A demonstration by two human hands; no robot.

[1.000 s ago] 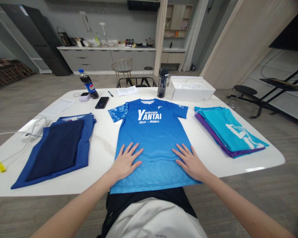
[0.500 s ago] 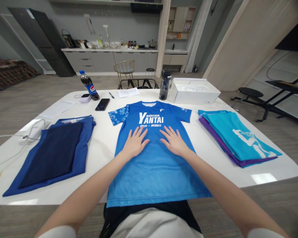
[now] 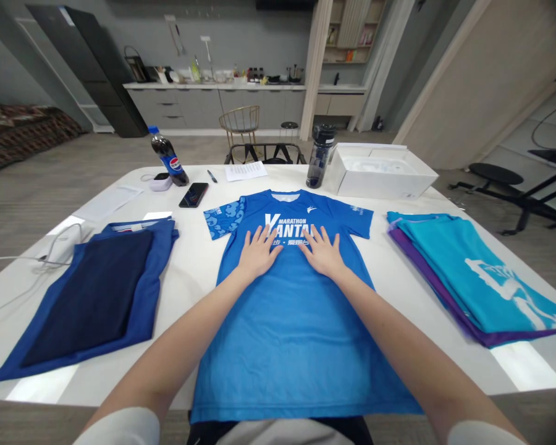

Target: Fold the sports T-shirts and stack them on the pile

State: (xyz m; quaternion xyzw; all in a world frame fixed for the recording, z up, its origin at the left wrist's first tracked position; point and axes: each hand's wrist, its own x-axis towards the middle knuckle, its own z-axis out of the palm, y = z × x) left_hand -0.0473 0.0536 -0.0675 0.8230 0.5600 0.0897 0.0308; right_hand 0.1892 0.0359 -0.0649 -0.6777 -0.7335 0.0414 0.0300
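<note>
A blue T-shirt (image 3: 296, 321) with white "Marathon Yantai" lettering lies spread face up on the table, collar away from me, its hem at the near edge. My left hand (image 3: 258, 252) rests flat on its chest with fingers spread, covering part of the print. Beside it, my right hand (image 3: 323, 252) also lies flat on the chest, fingers apart, over the end of the lettering. To the left is a folded dark navy garment (image 3: 90, 296) on top of a blue garment (image 3: 155, 278). Folded turquoise and purple clothes (image 3: 472, 272) are stacked on the right.
On the white table (image 3: 185, 266) stand a cola bottle (image 3: 169, 157), a dark water bottle (image 3: 320, 157) and a white box (image 3: 382, 173). A phone (image 3: 193, 194), a pen (image 3: 212, 176), papers (image 3: 245, 171) and a power strip with cables (image 3: 65, 244) lie there too.
Both hands have slid slightly up the shirt's chest onto the lettering, staying flat. The camera view has shifted, with the table appearing closer.
</note>
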